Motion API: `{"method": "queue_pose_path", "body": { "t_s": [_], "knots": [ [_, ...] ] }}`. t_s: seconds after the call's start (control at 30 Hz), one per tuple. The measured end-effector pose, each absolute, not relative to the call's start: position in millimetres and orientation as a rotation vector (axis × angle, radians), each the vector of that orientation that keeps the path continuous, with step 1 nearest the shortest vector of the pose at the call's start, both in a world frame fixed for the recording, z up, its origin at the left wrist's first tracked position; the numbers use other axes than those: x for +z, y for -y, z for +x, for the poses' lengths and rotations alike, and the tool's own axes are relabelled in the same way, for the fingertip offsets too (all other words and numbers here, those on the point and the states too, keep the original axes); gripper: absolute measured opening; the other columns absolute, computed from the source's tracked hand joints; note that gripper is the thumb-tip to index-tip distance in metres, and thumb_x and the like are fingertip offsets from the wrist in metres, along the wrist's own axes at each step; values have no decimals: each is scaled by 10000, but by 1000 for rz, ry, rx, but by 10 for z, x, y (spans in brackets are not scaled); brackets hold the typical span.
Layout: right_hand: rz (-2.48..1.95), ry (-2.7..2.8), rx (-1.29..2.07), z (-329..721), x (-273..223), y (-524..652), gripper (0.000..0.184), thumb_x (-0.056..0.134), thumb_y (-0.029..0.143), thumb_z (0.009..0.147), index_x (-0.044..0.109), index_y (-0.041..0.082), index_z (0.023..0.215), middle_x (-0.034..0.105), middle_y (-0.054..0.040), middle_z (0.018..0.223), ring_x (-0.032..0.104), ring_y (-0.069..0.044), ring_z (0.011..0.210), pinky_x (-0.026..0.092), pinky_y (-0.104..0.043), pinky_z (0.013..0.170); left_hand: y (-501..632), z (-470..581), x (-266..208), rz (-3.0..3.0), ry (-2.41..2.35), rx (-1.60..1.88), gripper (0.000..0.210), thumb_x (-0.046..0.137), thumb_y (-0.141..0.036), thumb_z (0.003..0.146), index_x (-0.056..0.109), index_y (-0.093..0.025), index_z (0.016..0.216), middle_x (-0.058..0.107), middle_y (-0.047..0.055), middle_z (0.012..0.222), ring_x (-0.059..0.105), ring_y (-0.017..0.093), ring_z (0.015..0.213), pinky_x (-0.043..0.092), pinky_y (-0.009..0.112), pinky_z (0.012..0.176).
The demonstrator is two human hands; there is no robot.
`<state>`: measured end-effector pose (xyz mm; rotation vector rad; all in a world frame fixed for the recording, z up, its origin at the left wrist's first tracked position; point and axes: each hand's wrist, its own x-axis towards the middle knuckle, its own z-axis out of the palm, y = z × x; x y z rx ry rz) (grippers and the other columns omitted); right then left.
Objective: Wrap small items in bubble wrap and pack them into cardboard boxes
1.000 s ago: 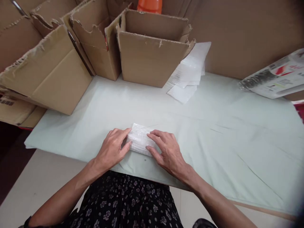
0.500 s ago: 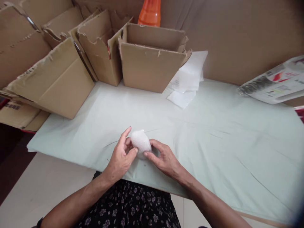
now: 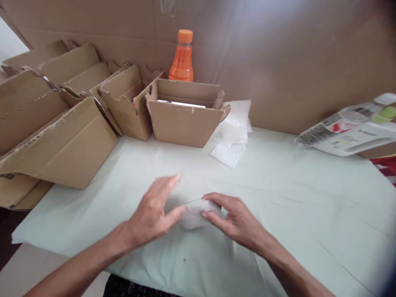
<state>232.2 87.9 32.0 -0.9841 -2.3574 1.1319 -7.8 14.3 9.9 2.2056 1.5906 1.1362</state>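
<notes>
While the right hand [image 3: 235,216] pinches the whitish packet [image 3: 195,216] between its thumb and fingers, the left hand [image 3: 154,208] is at nine o'clock from it, fingers spread and released, its thumb perhaps brushing the packet's left edge, though blur makes that hard to judge. The packet is over the near middle of the pale green cloth [image 3: 278,173]. From the packet, a wide box [image 3: 179,128] stands at twelve o'clock with an orange bottle [image 3: 182,62] behind it, white pouches [image 3: 230,132] lie at one o'clock, a clear bottle [image 3: 352,119] at two, and a big box [image 3: 71,148] at ten
</notes>
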Motion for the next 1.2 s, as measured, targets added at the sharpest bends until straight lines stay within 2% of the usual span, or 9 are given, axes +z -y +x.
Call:
{"method": "queue_pose_path", "body": {
  "t_s": [0.13,0.23,0.4,0.5,0.67,0.77,0.93,1.07,1.2],
  "knots": [
    [-994,2039,716,2364,861,-1405,193,746,384,887,714,243,1014,744,1,861,679,-162,738,530,-277,673,-966,-478,570,2504,-1826,1404,625,616,-203,919,412,-218,1509,566,144,1468,488,318,1417,384,524,1192],
    [-818,1775,376,2196,1256,-1964,215,786,383,857,694,245,994,737,-14,907,672,-177,798,540,-314,708,-1531,-650,729,2469,-1960,1408,616,599,-188,889,444,-235,1483,556,124,1485,412,337,1470,314,538,1217],
    [-1191,2056,48,1781,1527,-2735,96,725,245,852,639,218,882,707,-76,921,662,-245,912,534,-428,858,-1875,-668,512,2522,-2056,1357,465,466,-96,884,594,-175,1324,699,74,1009,631,261,1053,421,478,1085],
    [-1458,2325,-154,1579,1586,-2878,134,697,172,821,596,181,733,655,-86,802,641,-308,1018,455,-521,967,-1864,-651,394,2594,-2046,1392,440,444,-74,881,637,-144,1271,694,72,944,620,237,953,444,435,1039],
    [-1528,2523,5,1335,1726,-2971,192,729,184,791,586,180,664,617,-62,729,636,-291,980,486,-424,855,-1875,-668,429,2580,-2022,1373,455,445,-78,884,638,-139,1292,695,75,953,610,244,964,438,445,1022],
    [-1495,2469,134,1336,1716,-3082,104,707,231,842,671,134,830,649,-61,799,633,-229,912,487,-356,798,-1880,-668,443,2544,-2018,1368,457,449,-76,875,641,-137,1286,690,78,945,611,253,970,440,454,1008],
    [-1559,2386,342,1526,1598,-3162,215,603,252,933,688,77,1025,670,-73,783,607,-156,731,455,-306,702,-1841,-658,410,2503,-1986,1418,457,472,-60,852,642,-155,1265,692,66,948,624,242,963,437,444,1021],
    [-1852,2597,120,1496,1592,-3048,121,686,270,834,720,162,878,669,-51,749,605,-188,748,423,-305,679,-1823,-660,414,2487,-2003,1409,450,480,-65,853,642,-146,1265,700,66,951,631,243,964,444,430,1002],
    [-1827,2744,-139,1300,1585,-2934,138,705,321,790,713,183,802,662,-56,740,631,-226,809,419,-310,687,-1824,-658,440,2475,-2017,1397,456,479,-70,849,647,-145,1266,696,61,940,631,239,955,440,418,995]
  ]
}}
